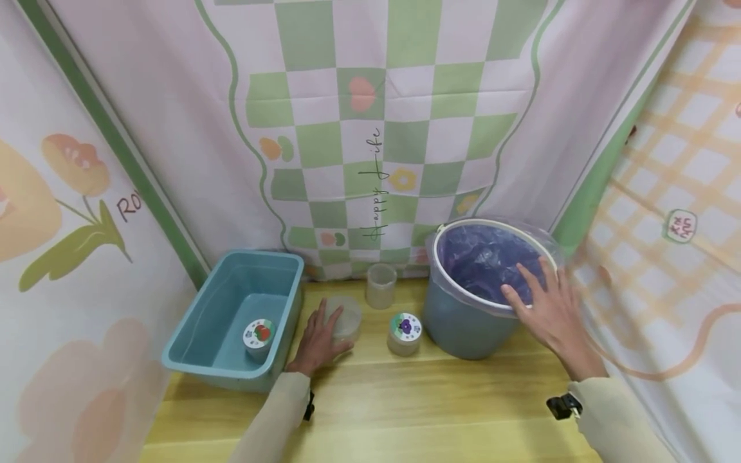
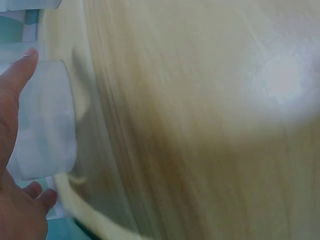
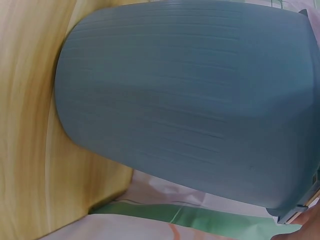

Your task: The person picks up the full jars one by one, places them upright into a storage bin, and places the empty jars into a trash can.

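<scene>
My left hand (image 1: 317,341) reaches over a wide, round translucent container (image 1: 349,315) on the wooden table. Its fingers lie along the left side and the thumb is at the front. In the left wrist view the thumb and fingers span either side of this container (image 2: 47,120). At the right, my right hand (image 1: 552,315) is at the near right rim of a blue-grey trash bin (image 1: 469,334), fingers spread toward its mouth. A purple plastic liner (image 1: 480,257) fills the bin under a white ring. The bin's side (image 3: 185,100) fills most of the right wrist view.
A blue basin (image 1: 214,370) at the left holds a small tub (image 1: 258,337) with a red-fruit lid. Between basin and bin stand a translucent cup (image 1: 381,292) and a tub (image 1: 404,335) with a purple-flower lid. Patterned curtains (image 1: 405,96) hang behind and at both sides.
</scene>
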Available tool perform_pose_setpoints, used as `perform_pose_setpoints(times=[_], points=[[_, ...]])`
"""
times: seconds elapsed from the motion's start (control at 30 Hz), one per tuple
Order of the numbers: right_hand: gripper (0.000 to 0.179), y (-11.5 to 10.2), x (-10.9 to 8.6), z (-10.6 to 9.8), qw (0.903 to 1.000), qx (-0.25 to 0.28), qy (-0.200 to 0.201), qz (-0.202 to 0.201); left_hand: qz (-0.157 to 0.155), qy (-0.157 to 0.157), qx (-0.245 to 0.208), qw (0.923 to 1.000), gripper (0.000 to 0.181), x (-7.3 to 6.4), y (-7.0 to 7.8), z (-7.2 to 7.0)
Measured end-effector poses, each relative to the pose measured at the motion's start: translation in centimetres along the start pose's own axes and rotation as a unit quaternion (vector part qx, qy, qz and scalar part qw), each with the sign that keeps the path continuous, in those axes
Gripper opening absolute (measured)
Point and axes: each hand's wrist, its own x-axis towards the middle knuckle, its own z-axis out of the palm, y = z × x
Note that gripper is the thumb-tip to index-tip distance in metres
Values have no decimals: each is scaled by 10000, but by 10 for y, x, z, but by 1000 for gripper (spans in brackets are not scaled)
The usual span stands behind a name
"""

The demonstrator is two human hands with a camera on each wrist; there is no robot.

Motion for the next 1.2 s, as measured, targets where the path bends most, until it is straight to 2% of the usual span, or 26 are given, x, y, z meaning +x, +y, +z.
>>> perform_pose_setpoints(times=[0.1, 0.33, 0.4, 0.57, 0.83, 1.2], points=[[74, -1, 0, 1, 10000, 36, -38, 17, -45, 110, -40, 9999, 94, -1, 2, 0], [74, -5, -1, 2, 9999, 105, -80, 54, -334, 128, -176, 9992, 90, -5, -2, 7], [74, -6, -1, 2, 9999, 105, -61, 54, -323, 220, -242, 9989, 89, -5, -4, 8], [74, -5, 0, 4, 9999, 119, -58, 68, -138, 547, -212, 9982, 89, -6, -6, 12], [74, -1, -1, 6, 9998, 160, -66, 99, 473, 1224, 85, 9913, 86, -7, -7, 14], [76, 1, -1, 1, 9997, 107, -132, 169, 873, 1774, 110, 9802, 87, 7, 5, -4]])
